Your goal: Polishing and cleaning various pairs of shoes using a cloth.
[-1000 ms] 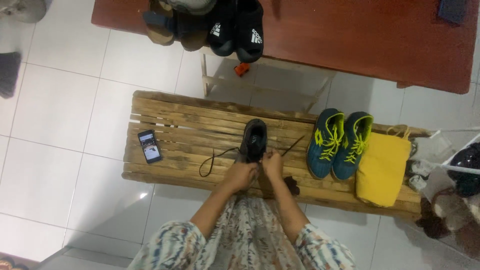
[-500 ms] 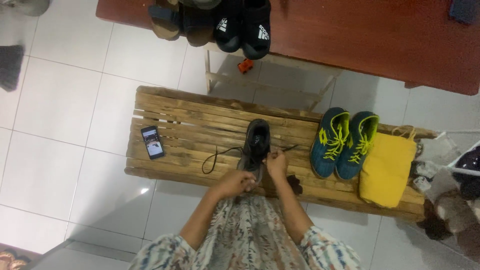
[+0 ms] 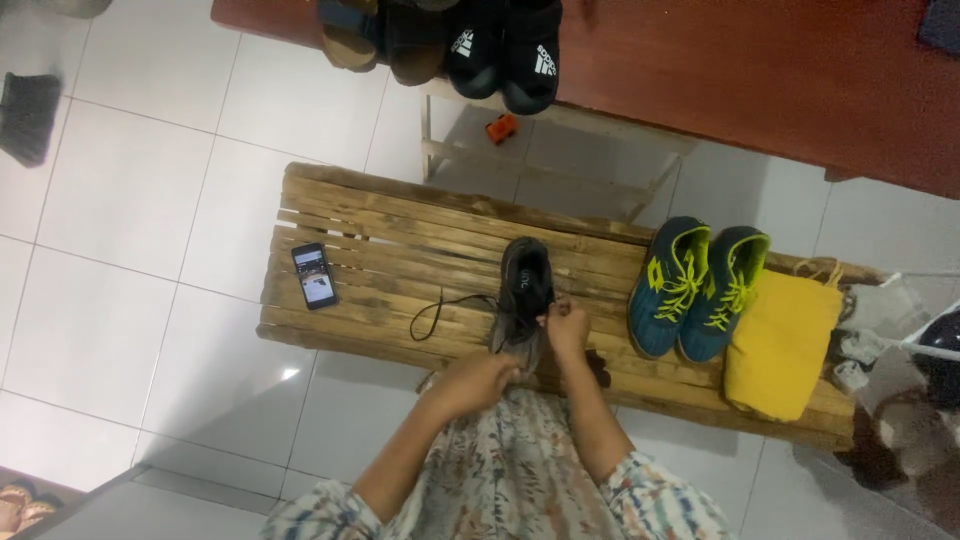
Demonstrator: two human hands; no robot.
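Note:
A dark grey sneaker lies on a slatted wooden bench, toe toward me. My right hand pinches its lacing at the shoe's right side. My left hand is closed near the toe of the shoe; what it grips is hidden. A loose black shoelace loops out to the left over the slats.
A phone lies on the bench's left part. A pair of blue and yellow-green sneakers and a yellow bag sit to the right. Sandals and black slides stand on a red-brown table beyond. White tiled floor surrounds the bench.
My left hand has dropped lower toward the toe of the shoe, and the right hand has shifted up along its right side. The lace loop has stayed to the left.

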